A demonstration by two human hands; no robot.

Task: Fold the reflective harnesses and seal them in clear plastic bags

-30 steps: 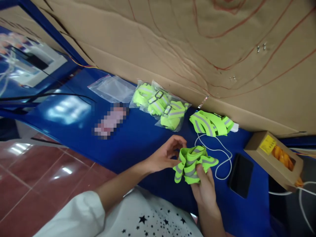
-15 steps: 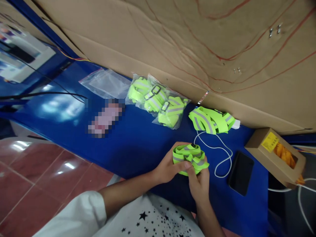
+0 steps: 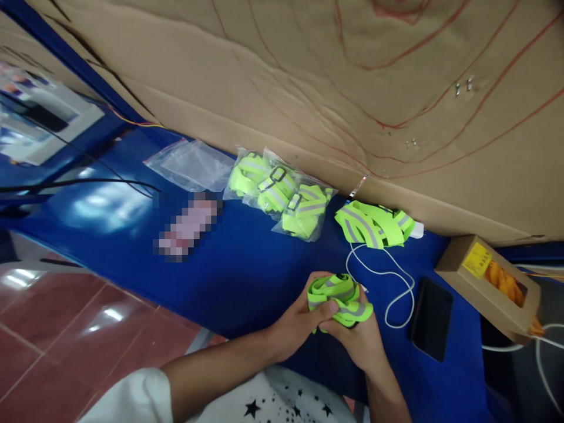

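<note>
A neon-yellow reflective strap [image 3: 337, 292] with a grey stripe is coiled into a loose bundle between my hands, above the front of the blue table. My left hand [image 3: 304, 320] wraps its left side, thumb pressed on the front. At the lower right, my right hand [image 3: 352, 338] grips the same bundle, its fingers partly hidden behind it. Part of a black buckle shows at the bundle's top. Farther back lies another loose reflective strap [image 3: 374, 224], folded in a heap beside a white charger.
Several bagged straps [image 3: 282, 191] lie against the cardboard wall [image 3: 185, 76], with clear plastic bags [image 3: 189, 164] to their left. A white cable [image 3: 412, 288], a black phone [image 3: 432, 319] and a cardboard box [image 3: 489, 285] with orange contents are at the right. A pixelated item [image 3: 188, 228] lies left.
My right hand has shifted its hold, with its thumb now lower beneath the bundle's front. The bundle's right end looks folded over differently. The camera view has tilted slightly upward.
</note>
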